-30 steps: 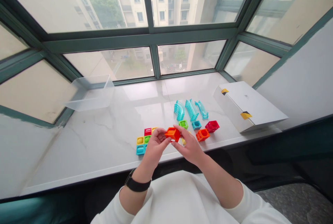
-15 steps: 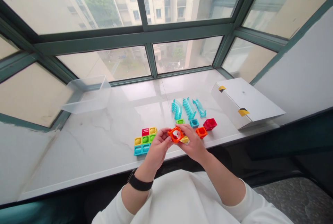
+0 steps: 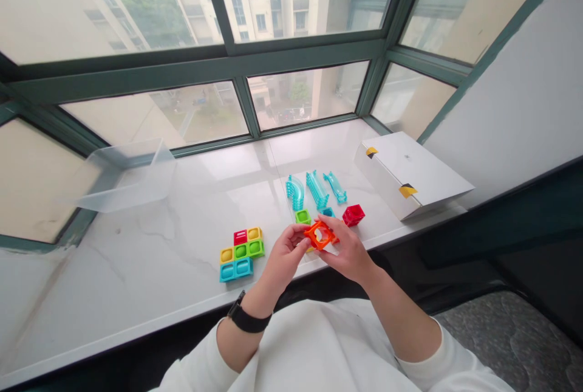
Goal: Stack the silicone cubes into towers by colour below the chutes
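Observation:
Between my two hands is an orange marble-run block (image 3: 312,234) with a round opening through it. My left hand (image 3: 290,250) pinches its left side, and my right hand (image 3: 347,247) grips its right side. The block is held above the front edge of the white sill. Just behind it are a green block (image 3: 303,216) and a blue block (image 3: 327,213), the blue one partly covered by my right hand. A red block (image 3: 353,215) stands to the right. Something yellow beneath the held block is mostly hidden.
Left of my hands, several red, yellow, green and blue blocks (image 3: 241,251) sit grouped together. Clear blue track pieces (image 3: 317,189) lie farther back. A translucent bin (image 3: 132,182) stands at the left, a white box (image 3: 421,170) at the right, before the windows.
The view has swung right, so the scene sits farther left. Both hands, still on the orange block, have shifted rightward over the sill, and the block is turned slightly.

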`<state>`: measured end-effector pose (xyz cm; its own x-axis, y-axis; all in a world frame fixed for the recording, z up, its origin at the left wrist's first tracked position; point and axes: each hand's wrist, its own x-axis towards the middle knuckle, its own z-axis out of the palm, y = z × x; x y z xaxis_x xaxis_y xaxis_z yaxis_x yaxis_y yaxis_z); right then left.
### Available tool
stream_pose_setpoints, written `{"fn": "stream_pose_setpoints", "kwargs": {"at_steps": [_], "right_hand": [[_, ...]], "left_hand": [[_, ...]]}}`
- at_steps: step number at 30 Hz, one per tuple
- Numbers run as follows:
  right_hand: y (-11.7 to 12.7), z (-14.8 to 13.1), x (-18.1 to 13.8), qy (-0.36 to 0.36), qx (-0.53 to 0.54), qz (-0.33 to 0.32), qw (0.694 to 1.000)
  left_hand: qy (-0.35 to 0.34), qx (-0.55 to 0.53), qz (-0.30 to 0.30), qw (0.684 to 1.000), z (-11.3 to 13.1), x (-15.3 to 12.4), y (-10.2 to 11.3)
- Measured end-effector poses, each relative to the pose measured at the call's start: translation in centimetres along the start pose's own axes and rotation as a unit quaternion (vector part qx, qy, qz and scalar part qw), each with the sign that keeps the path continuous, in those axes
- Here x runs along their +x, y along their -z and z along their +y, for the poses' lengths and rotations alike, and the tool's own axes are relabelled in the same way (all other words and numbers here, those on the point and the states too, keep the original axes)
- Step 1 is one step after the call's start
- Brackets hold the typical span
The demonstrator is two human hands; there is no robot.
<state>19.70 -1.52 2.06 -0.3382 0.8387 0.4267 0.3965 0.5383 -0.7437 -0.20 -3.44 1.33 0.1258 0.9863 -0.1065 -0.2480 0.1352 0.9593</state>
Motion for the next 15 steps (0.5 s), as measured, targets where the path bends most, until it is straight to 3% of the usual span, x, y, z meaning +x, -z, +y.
{"fn": "stream_pose_setpoints", "kwargs": {"at_steps": [4, 8, 15], "right_hand": [[1.6, 1.1, -0.7, -0.036, -0.025, 0.039, 0.998], [3.1, 2.6, -1.4, -0.08, -0.05, 0.076, 0.993], [3.9, 4.2, -2.0, -0.124, -0.072, 0.09, 0.986]], "left_hand": [[-0.064, 0.129, -0.043, 0.989, 0.2, 0.6, -0.9], [-0.143, 0.267, -0.052, 0.951, -0.1, 1.3, -1.4], [-0.205, 0.381, -0.08, 0.898, -2.3, 3.8, -2.8]]}}
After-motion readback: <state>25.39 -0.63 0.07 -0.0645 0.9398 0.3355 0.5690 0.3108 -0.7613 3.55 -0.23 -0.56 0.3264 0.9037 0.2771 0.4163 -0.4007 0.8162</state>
